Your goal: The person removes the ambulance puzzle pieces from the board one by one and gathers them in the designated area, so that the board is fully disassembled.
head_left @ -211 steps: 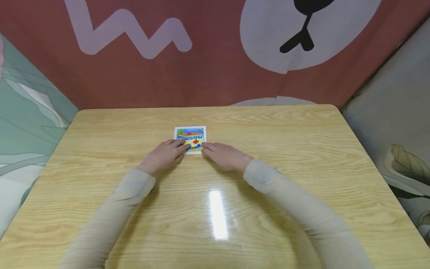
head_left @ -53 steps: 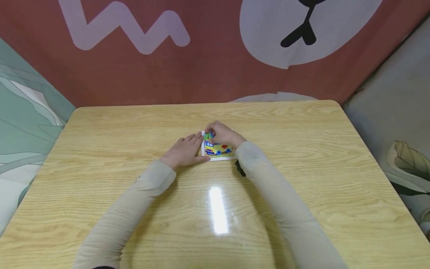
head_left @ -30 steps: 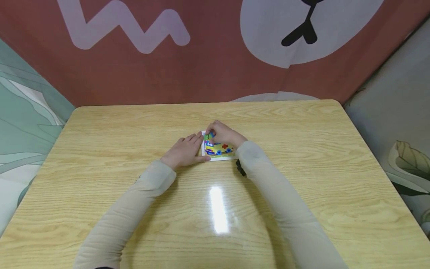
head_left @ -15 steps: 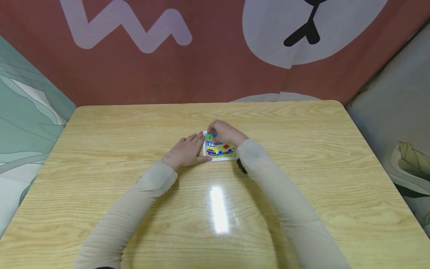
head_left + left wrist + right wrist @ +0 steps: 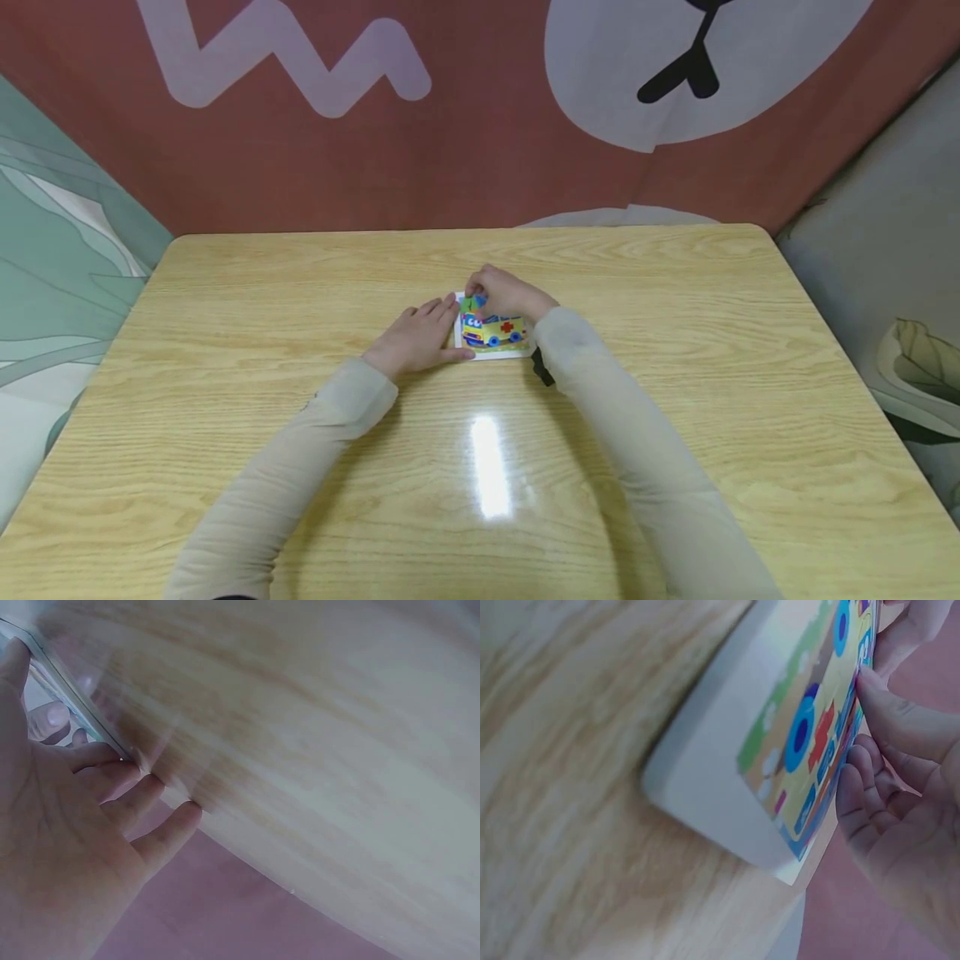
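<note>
Nearest the person, the left sleeve [image 5: 292, 458] and the right sleeve [image 5: 622, 425] are stretching forward over the wooden table [image 5: 420, 533], where a bright streak of glare [image 5: 489, 471] is lying between them. Just under the right cuff, a small black object [image 5: 542, 367] is showing near the lower right corner of the picture board [image 5: 495, 332].

The board is lying flat, its longer side running left to right across the person's line. The left hand [image 5: 416, 339] is bracing its left edge with unclenched fingers, the thumb overlapping the lower left corner. The right hand [image 5: 507, 297] is arching over from the right, covering most of the upper border, its thumb and curled fingers meeting at the picture's upper left part; I cannot tell whether they are pinching a piece. So both hands are touching the board, and its yellow vehicle is lying nearer the person than the right fingertips are.

Beyond, bare wood is running to the far edge, and a reddish backdrop [image 5: 480, 167] is rising behind it
</note>
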Demonstrator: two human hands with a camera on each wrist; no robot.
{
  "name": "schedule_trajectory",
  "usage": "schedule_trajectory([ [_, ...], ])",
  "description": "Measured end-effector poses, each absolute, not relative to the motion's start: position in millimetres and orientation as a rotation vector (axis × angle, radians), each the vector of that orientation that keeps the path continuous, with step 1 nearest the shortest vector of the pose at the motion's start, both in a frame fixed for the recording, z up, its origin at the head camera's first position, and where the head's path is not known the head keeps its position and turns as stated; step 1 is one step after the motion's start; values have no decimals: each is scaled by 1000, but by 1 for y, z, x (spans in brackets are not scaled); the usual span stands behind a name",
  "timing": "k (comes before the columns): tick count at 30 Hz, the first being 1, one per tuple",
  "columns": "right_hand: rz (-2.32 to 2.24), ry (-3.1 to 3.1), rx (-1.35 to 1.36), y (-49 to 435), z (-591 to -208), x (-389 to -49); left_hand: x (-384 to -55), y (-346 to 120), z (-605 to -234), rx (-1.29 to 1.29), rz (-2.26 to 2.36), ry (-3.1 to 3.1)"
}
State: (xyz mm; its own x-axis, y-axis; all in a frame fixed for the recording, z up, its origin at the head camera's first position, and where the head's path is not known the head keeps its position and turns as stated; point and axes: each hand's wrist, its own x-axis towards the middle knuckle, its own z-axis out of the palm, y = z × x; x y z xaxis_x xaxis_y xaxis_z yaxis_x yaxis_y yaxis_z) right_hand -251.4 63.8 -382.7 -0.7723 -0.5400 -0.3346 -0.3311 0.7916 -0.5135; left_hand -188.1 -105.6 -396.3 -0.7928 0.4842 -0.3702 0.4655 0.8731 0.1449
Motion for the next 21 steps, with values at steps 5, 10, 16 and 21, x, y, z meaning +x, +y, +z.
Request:
schedule_trajectory([
  [5, -612, 2495, -641, 64, -382, -251, -188, -105, -396, 700, 60, 2643],
  [10, -639, 2485, -638, 64, -382, -251, -188, -105, -396, 693, 68, 2637],
  [16, -649, 2497, -647, 64, -383, -251, -187, -105, -397, 700, 74, 2645],
  [21, -683, 2501, -653, 64, -384, -250, -187, -106, -397, 699, 74, 2651],
])
